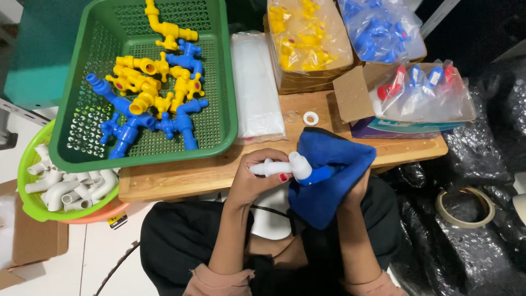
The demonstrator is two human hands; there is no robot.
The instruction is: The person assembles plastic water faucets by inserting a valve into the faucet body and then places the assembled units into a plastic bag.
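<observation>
My left hand [257, 178] grips a white plastic tap spout [279, 166] by its pipe end, just in front of the wooden table's edge. My right hand [356, 189] is mostly hidden under a blue cloth [334, 175] wrapped over it, and it holds the blue part of the same tap through the cloth. The white elbow of the tap sticks out of the cloth to the left. Both hands are above my lap.
A green basket [224, 118] holds several yellow and blue plastic taps. A light green bowl [24, 189] of white elbows sits at left. Bags of tap parts fill boxes [350, 93] at the back. A small white washer [310, 118] lies on the table [181, 178]. A tape roll [464, 207] lies right.
</observation>
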